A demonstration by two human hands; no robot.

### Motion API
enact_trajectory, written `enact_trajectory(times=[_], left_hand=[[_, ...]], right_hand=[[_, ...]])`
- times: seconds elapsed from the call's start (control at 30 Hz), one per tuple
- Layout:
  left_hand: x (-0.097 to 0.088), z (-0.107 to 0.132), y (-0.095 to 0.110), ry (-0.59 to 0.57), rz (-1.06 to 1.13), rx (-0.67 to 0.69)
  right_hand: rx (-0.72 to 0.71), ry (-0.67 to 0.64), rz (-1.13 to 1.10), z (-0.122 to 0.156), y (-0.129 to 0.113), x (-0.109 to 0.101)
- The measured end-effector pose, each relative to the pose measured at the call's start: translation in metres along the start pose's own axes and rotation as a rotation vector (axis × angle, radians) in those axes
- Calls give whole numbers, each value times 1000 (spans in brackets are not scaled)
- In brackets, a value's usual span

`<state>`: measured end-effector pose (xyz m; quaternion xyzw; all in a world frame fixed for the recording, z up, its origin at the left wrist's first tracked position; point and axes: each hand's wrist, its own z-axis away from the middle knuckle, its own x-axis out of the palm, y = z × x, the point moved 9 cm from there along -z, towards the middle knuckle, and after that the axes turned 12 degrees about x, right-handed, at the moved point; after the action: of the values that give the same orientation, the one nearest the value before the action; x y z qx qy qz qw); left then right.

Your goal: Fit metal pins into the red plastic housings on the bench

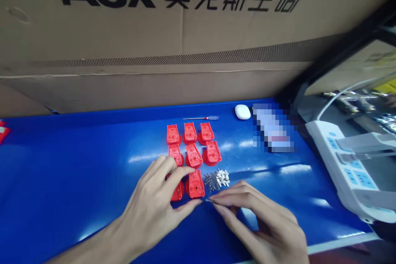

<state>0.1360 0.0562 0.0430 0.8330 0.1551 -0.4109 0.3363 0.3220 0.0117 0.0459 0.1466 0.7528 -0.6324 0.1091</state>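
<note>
Several red plastic housings lie in rows on the blue tabletop, open sides up. My left hand reaches over the front left of the group, thumb and forefinger spread apart around the nearest red housing; whether it touches that piece I cannot tell. It partly covers another red housing. Between thumb and fingertips, my right hand pinches a thin metal pin, just right of the left thumb tip. Beyond it lie a small pile of metal pins and some small white plastic pieces.
A screwdriver with a clear handle lies behind the housings. Further right are a white rounded case and a pixelated flat object. A white power strip stands at the right edge. A large cardboard box forms the back.
</note>
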Motion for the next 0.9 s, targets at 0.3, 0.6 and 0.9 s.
enact_trajectory(times=[0.3, 0.6, 0.9], left_hand=[[-4, -3, -1, 12, -34, 1], [-6, -4, 3, -38, -104, 66], [-10, -8, 2, -95, -149, 99]], right_hand=[[-74, -95, 106, -9, -6, -4], [-150, -210, 512, -31, -6, 17], [-140, -226, 568, -27, 14, 32]])
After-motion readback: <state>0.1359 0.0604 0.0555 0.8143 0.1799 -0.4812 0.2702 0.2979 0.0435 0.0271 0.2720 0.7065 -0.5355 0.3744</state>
